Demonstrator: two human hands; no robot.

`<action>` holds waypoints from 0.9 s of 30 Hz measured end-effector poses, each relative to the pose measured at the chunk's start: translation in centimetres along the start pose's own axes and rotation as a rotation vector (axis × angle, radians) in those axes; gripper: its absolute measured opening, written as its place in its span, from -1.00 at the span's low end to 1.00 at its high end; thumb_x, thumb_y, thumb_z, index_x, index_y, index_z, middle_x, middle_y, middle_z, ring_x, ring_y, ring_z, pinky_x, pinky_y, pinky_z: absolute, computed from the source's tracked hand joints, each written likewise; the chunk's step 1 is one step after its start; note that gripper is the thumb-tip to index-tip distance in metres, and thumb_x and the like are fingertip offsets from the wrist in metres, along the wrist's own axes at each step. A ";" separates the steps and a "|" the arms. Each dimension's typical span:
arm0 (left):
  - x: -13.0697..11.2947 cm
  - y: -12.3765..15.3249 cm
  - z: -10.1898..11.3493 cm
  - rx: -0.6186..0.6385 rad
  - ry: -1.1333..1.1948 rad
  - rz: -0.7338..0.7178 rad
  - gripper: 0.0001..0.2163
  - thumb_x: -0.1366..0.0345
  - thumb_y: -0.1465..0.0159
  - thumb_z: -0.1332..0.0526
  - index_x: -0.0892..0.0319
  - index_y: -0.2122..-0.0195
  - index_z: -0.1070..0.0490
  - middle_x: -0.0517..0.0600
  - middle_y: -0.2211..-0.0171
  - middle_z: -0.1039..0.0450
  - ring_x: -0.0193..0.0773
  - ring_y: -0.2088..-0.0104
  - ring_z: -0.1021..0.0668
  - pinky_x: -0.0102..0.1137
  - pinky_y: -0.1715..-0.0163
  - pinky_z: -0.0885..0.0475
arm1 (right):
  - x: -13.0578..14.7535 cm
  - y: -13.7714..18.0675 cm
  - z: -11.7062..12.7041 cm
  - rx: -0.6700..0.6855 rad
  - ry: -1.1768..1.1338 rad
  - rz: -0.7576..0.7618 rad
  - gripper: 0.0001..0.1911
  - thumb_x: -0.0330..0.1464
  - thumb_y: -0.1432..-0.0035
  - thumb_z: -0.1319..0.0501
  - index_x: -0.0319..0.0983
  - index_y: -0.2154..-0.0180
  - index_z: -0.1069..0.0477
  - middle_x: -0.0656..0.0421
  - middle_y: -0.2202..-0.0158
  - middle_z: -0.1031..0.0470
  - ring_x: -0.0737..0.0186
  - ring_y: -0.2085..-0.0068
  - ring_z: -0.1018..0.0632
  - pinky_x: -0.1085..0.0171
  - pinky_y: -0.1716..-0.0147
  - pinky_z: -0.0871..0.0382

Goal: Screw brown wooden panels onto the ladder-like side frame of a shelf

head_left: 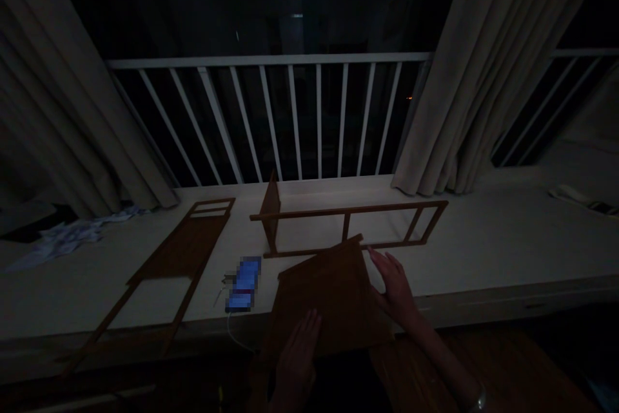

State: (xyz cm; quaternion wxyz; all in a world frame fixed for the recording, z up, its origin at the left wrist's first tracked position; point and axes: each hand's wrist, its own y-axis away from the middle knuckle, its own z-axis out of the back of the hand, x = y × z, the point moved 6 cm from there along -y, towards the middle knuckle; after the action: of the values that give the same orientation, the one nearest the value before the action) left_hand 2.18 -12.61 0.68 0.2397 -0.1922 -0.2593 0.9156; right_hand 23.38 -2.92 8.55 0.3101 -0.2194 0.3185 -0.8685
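A brown wooden panel (329, 290) lies tilted in front of me, close to my body, with a raised strip along its far edge. My left hand (300, 352) rests flat on its near left part, fingers stretched out. At the panel's right edge is my right hand (394, 287), thumb and fingers apart, fingertips by the far right corner; whether they press on the wood I cannot tell. Just behind the panel, a wooden frame (347, 226) with crossbars lies on its side, and a smaller board (271, 203) stands upright at its left end.
Another wooden frame with a panel (186, 245) lies left, its legs jutting over the ledge's front edge. A lit phone (244, 284) with a white cable (236, 337) lies on the white ledge (464, 258). Crumpled paper (72, 239) is far left. Curtains (445, 78) flank a railing (290, 62).
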 end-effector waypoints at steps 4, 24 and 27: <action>0.9 0.6 2.2 -0.031 0.322 0.274 -0.51 0.53 -0.11 0.10 0.17 -0.10 -0.14 0.04 -0.07 -0.23 -0.26 -0.05 -0.32 -0.34 -0.06 -0.23 | -0.6 -0.6 1.3 -0.236 -0.223 -0.250 -0.28 -0.33 -0.01 -0.18 -0.17 -0.15 0.12 0.03 -0.14 -0.10 0.10 -0.13 -0.18 0.00 -0.06 -0.08; 8.1 3.3 0.1 -0.111 1.478 1.435 -0.62 0.23 0.08 -0.30 0.23 0.22 -0.36 0.08 0.24 -0.48 -0.06 0.19 -0.51 -0.21 0.19 -0.41 | 1.3 7.6 -11.2 0.328 -1.279 -1.078 -0.40 -0.05 0.12 -0.20 -0.29 0.09 -0.33 0.07 0.08 -0.42 0.04 0.06 -0.42 0.10 0.06 -0.28; 8.6 3.2 -1.2 -0.030 1.547 1.412 -0.64 0.23 0.01 -0.26 0.23 0.17 -0.34 0.11 0.17 -0.45 -0.06 0.16 -0.49 -0.19 0.16 -0.40 | 1.1 8.9 -12.1 0.261 -1.295 -1.156 -0.39 -0.05 0.19 -0.24 -0.31 0.14 -0.36 0.05 0.13 -0.46 0.01 0.10 -0.45 0.09 0.10 -0.31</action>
State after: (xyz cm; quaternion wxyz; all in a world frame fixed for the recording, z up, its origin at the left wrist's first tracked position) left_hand -5.30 -9.90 -4.07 -0.2511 -0.8362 0.1247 0.4714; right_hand 19.13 -3.99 -5.87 -0.0361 -0.7590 -0.1829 -0.6238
